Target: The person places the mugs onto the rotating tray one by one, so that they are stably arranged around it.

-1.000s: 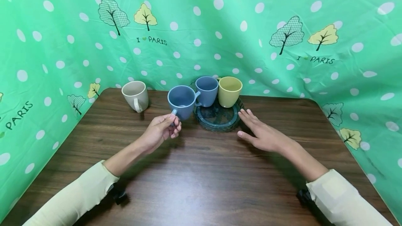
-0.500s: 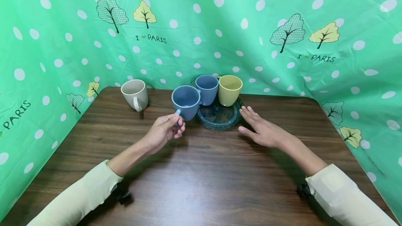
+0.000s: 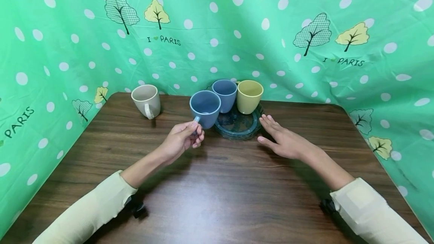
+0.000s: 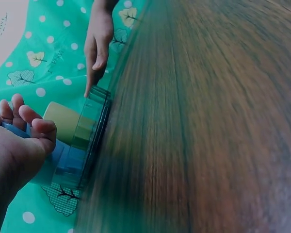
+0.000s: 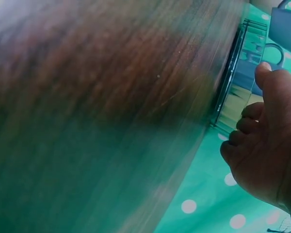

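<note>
My left hand (image 3: 183, 138) pinches the handle of a blue mug (image 3: 205, 109), held upright beside the left edge of a round clear glass tray (image 3: 235, 135). A second blue mug (image 3: 225, 95) and a yellow mug (image 3: 249, 97) stand at the back of the tray. In the head view the held mug overlaps the tray's left part and the second blue mug. My right hand (image 3: 283, 138) has its fingers stretched out, fingertips right at the tray's right rim. In the right wrist view the tray (image 5: 237, 82) shows raised walls, seen past the thumb.
A light grey mug (image 3: 146, 101) stands at the back left of the brown wooden table (image 3: 217, 191), its handle toward the front. A green dotted cloth (image 3: 203, 29) hangs behind and along the sides of the table.
My left hand has carried the blue mug a little to the right, closer over the tray's left side. The right hand stays almost where it was, at the rim.
</note>
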The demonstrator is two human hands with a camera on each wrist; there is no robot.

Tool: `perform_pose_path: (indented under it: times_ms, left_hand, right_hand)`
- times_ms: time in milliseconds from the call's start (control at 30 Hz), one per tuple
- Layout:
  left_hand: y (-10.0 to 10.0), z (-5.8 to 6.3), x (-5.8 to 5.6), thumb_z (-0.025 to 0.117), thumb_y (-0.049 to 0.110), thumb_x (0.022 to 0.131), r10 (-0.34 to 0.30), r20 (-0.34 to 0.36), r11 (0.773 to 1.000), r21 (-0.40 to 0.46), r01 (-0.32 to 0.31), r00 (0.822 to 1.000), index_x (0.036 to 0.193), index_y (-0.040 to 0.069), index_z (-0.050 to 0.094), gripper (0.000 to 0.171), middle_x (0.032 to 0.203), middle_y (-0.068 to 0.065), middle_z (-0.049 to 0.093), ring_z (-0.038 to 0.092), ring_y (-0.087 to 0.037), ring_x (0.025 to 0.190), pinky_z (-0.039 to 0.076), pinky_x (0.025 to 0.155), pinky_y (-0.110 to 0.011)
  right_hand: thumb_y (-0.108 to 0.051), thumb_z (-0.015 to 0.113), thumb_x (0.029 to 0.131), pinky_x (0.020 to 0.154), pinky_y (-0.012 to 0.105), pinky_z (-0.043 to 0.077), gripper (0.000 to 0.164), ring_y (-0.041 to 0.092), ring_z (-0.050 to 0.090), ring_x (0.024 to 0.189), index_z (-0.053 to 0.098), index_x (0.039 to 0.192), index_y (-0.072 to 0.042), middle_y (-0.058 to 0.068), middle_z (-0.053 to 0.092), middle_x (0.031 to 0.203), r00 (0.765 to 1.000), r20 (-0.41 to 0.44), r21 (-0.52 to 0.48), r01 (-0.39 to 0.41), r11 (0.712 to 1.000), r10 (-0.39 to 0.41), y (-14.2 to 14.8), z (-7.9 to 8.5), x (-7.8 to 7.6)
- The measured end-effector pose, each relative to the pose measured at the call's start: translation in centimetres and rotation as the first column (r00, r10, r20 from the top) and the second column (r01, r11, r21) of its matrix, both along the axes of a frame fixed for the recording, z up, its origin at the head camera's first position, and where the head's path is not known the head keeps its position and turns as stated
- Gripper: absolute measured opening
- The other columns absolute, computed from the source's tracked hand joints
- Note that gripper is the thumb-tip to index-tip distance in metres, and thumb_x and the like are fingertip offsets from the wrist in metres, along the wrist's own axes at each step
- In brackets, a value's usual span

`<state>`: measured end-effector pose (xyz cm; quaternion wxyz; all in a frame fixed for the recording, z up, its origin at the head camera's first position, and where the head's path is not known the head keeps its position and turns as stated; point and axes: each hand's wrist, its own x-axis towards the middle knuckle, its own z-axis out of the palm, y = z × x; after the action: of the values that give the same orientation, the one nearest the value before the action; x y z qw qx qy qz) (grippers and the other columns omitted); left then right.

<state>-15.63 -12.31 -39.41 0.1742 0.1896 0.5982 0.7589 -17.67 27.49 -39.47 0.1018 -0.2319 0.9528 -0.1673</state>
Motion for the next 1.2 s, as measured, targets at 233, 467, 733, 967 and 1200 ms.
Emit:
perform_pose_path:
  times_ms: [233,467,733,967,1200]
  left_hand:
    - [0.4,0.0,-0.2,0.039,0.021,0.124,-0.002,0.011,1.000,0.009,0.002,1.000,0.098,0.009,0.061,0.036,0.093,-0.003,0.065,0.053,-0.015,0.076,0.048,0.070,-0.024]
    - [0.8,-0.2,-0.5,0.040,0.023,0.124,-0.002,0.010,1.000,0.017,0.002,1.000,0.098,0.010,0.060,0.035,0.093,-0.002,0.064,0.051,-0.014,0.076,0.047,0.070,-0.024]
    - [1.2,-0.2,-0.7,0.038,0.023,0.125,0.013,0.033,1.000,0.021,-0.014,0.999,0.097,0.011,0.061,0.037,0.092,-0.002,0.064,0.052,-0.014,0.078,0.048,0.069,-0.023]
    - [1.6,-0.2,-0.8,0.037,0.021,0.125,0.023,0.050,0.999,0.026,-0.024,0.998,0.097,0.010,0.060,0.037,0.091,-0.002,0.064,0.052,-0.014,0.077,0.047,0.068,-0.023]
    - [2.0,-0.2,-1.0,0.038,0.021,0.124,0.016,0.046,0.999,0.043,-0.018,0.999,0.097,0.010,0.060,0.037,0.091,-0.002,0.064,0.052,-0.014,0.077,0.046,0.068,-0.023]
  right_hand:
    - [-0.057,0.048,0.120,0.139,0.072,0.024,0.085,0.047,0.011,0.177,0.018,0.181,-0.007,0.021,0.008,0.190,1.000,0.008,0.006,0.004,1.000,-0.004,-0.1,0.1,0.2]
    - [-0.055,0.047,0.120,0.138,0.072,0.026,0.084,0.048,0.015,0.175,0.019,0.180,-0.004,0.024,0.011,0.189,1.000,-0.006,0.009,0.004,1.000,-0.003,-0.4,0.2,0.5]
    - [-0.054,0.048,0.120,0.137,0.072,0.028,0.082,0.050,0.017,0.175,0.022,0.180,-0.003,0.025,0.013,0.189,1.000,-0.025,0.010,-0.004,1.000,0.005,-0.6,0.0,0.8]
    - [-0.054,0.048,0.120,0.137,0.072,0.027,0.083,0.049,0.016,0.175,0.022,0.180,-0.003,0.024,0.012,0.189,1.000,-0.017,0.006,-0.008,1.000,0.008,-0.7,0.0,0.9]
    - [-0.053,0.049,0.120,0.138,0.072,0.027,0.082,0.049,0.016,0.175,0.022,0.179,-0.003,0.024,0.013,0.189,1.000,-0.017,0.003,-0.011,1.000,0.011,-0.8,0.0,1.1]
